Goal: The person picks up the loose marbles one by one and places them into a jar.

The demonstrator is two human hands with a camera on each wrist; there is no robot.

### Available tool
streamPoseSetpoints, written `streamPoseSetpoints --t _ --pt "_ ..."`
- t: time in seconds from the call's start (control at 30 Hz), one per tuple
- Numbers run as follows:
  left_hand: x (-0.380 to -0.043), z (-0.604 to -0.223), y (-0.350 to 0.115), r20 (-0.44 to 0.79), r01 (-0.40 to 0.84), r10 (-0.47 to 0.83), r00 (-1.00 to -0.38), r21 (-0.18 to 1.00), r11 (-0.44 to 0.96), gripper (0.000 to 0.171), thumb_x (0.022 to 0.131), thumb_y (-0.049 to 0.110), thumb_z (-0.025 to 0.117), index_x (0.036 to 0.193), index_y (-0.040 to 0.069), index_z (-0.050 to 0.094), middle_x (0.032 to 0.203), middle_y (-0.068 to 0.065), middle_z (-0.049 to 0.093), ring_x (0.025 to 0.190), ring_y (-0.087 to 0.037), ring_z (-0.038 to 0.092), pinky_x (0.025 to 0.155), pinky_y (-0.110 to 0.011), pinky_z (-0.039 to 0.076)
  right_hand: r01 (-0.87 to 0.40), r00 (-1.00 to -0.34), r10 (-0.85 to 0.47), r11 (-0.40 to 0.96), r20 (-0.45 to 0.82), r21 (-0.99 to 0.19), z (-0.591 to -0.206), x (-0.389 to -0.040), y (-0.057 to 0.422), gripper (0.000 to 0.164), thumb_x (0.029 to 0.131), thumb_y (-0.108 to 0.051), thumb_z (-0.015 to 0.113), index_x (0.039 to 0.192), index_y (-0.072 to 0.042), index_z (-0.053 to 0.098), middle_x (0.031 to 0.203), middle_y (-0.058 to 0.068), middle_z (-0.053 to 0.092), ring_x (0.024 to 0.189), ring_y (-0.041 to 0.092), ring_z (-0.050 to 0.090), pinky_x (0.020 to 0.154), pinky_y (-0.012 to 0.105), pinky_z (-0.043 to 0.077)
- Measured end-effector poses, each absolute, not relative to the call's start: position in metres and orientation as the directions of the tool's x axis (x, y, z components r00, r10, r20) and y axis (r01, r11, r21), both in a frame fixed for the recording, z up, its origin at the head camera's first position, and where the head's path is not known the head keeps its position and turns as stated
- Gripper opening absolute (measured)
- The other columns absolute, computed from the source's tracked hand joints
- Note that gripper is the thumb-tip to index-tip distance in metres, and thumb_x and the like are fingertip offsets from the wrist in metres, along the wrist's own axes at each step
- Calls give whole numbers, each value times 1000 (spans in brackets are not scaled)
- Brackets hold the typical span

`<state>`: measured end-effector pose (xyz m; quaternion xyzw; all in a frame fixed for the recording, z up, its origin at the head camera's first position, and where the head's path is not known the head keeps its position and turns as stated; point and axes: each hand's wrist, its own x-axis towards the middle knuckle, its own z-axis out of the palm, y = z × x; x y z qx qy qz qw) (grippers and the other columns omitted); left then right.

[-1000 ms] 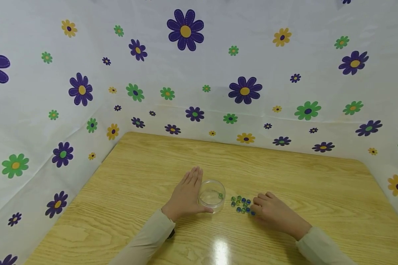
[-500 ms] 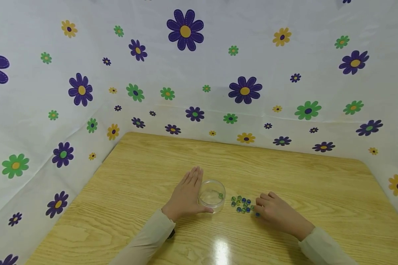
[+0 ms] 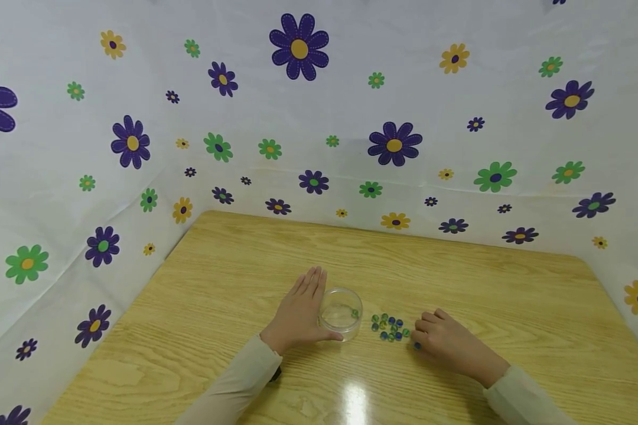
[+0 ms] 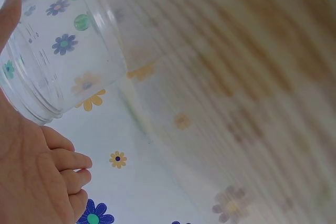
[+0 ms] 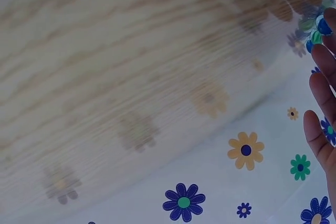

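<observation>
A clear round jar [image 3: 345, 333] stands upright on the wooden table with one green marble [image 4: 81, 22] inside. My left hand [image 3: 296, 310] rests against the jar's left side, fingers straight and thumb reaching along its near side. Several blue, green and yellowish glass marbles [image 3: 384, 324] lie in a cluster right of the jar. Just right of them my right hand [image 3: 449, 345] is low over the table with bent fingers, holding a blue marble [image 3: 417, 346] at its fingertips. The right thumb is mostly hidden; the right wrist view shows blue and green marbles beside the fingertips.
A white curtain [image 3: 345, 106] with purple, green and yellow flowers encloses the back and sides of the table [image 3: 276, 248]. Bare wood lies behind the jar and hands. A light reflection shines on the near part of the table.
My right hand has shifted slightly right, and the blue marble at its fingertips has moved with it, away from the cluster. The left hand and jar stay in place.
</observation>
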<state>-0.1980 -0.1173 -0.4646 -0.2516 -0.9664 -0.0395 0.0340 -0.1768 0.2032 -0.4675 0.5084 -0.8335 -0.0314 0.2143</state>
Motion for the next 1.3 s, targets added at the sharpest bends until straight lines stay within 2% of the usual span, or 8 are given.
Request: streamPoseSetpoints --t 0.43,0.9,1.3 --pt "-199 -462 -116 72 488 485 -872 49 871 125 67 77 60 148 -6 14 155 -21 18 146 -30 14 119 -41 17 -839 -382 -872 466 306 281 -466 -174 206 27 65 -29 84 79 -20 63 75 -9 58 71 10 49 61 25 37" --pt "-198 -462 -118 94 497 491 -866 47 867 124 67 78 59 147 -7 17 155 -22 20 145 -31 17 119 -42 19 -849 -379 -875 458 300 265 -468 -174 201 25 66 -22 84 77 -19 62 74 -9 57 71 9 50 63 27 40" --pt "-197 -462 -116 87 496 490 -867 56 867 124 67 77 60 147 -7 16 155 -22 19 146 -31 16 119 -42 19 -852 -398 -871 468 287 237 -471 -175 203 23 67 -22 83 76 -20 61 72 -9 56 68 9 47 61 24 33"
